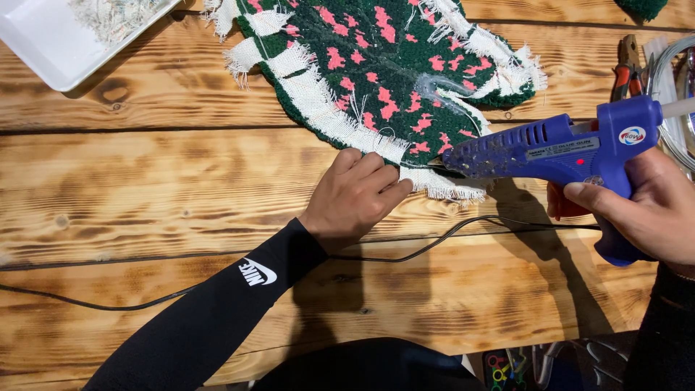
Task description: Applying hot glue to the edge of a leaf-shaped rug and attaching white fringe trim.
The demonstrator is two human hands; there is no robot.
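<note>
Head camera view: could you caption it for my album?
Left hand pressing white fringed edge of green-and-pink tufted rug; right hand aiming blue glue gun.

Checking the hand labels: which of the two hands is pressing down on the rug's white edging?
The left hand, in the black sleeve, presses the tufted rug's white fringe flat; the right hand grips the blue glue gun instead.

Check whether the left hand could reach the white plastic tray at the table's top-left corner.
Probably yes: the left hand rests on the rug's white edge, and only bare wooden table lies between it and the tray.
</note>
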